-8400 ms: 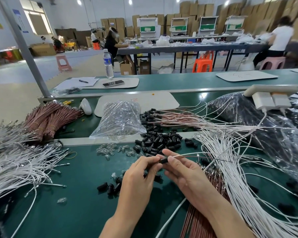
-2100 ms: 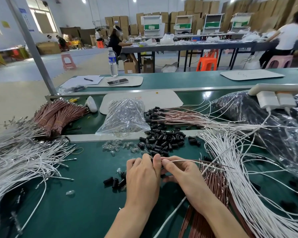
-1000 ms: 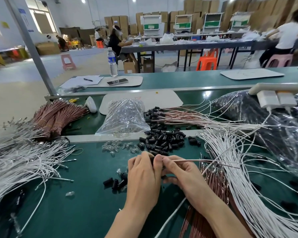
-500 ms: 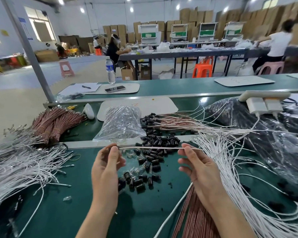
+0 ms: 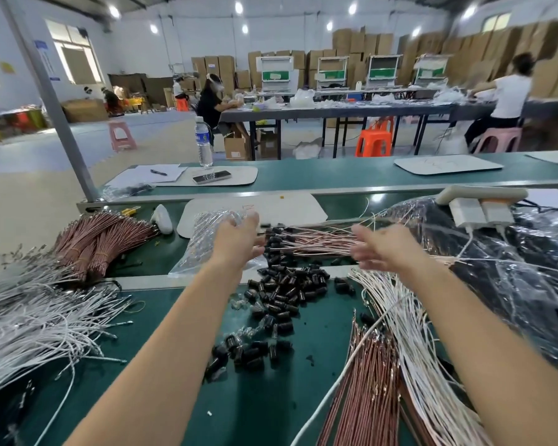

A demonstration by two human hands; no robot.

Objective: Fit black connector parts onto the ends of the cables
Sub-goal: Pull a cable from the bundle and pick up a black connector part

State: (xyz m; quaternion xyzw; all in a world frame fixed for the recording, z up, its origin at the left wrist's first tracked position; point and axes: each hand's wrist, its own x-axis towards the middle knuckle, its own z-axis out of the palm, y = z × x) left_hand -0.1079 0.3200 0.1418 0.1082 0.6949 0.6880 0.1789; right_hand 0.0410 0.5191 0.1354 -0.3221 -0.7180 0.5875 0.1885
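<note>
2 hands apart, slack-fingered: left hand (image 5: 239,239) before clear bag (image 5: 203,241) of tiny parts, right hand (image 5: 380,247) over cables (image 5: 316,243)

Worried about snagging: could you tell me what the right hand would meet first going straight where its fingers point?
Probably the bundle of copper-coloured cables just beyond the right hand, though blur leaves depth uncertain.

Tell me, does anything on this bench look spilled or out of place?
Black connector parts lie scattered over the green table, trailing from the heap toward the person, small clear pieces mixed in. Nothing looks damaged.
</note>
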